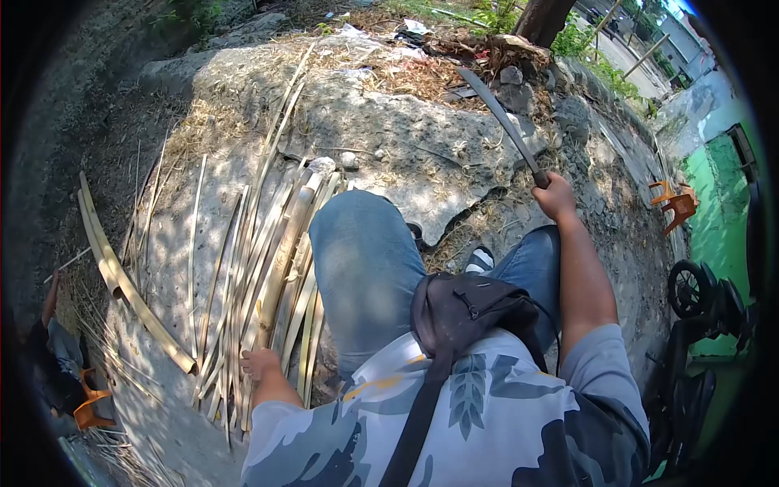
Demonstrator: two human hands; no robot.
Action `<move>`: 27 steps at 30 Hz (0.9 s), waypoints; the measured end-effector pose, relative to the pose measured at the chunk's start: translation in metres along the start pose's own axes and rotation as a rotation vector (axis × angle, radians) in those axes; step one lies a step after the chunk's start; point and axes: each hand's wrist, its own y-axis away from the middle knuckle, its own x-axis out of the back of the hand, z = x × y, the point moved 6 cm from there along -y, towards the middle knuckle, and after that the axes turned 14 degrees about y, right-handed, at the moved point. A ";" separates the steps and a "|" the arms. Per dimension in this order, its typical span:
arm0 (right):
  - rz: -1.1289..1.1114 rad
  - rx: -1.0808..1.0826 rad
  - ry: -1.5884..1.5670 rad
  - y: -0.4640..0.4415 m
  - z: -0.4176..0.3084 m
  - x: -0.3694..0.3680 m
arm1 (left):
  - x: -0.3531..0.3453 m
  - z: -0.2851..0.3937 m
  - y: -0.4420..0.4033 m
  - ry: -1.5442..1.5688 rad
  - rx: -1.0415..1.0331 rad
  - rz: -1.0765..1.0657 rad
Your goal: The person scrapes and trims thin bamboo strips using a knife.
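My right hand (556, 197) is closed around the handle of a machete (505, 120). The long dark blade points up and to the left, over the ground beyond my knees. Low at my left side, my left hand (261, 367) has its fingers curled at the lower end of a piece of bamboo (280, 268), among the split bamboo strips (230, 300). The strips lie in a loose bundle beside my left leg, pointing away from me. My forearm and shirt hide some of their near ends.
Two longer bamboo halves (138, 296) lie farther left. A person (61, 349) sits at the far left by an orange chair (92, 402). Another orange chair (673, 203) and a motorcycle (706, 312) stand at right. Broken concrete (406, 154) and a tree trunk (545, 20) lie ahead.
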 end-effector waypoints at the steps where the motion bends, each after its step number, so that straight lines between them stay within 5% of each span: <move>1: -0.007 0.007 0.001 0.000 -0.001 0.000 | -0.010 0.001 0.006 0.005 -0.109 -0.052; 5: -0.051 -0.003 0.049 -0.003 0.001 -0.007 | -0.070 -0.007 0.042 -0.018 -0.374 -0.166; 11: -0.100 -0.021 0.055 -0.001 -0.004 -0.010 | -0.070 -0.002 0.032 -0.006 -0.117 -0.366; 17: -0.141 -0.006 0.036 -0.002 -0.005 -0.011 | -0.052 -0.003 0.022 -0.220 -0.059 -0.314; 27: -0.088 0.040 -0.052 -0.001 -0.004 -0.016 | -0.047 -0.014 0.048 -0.113 -0.243 -0.398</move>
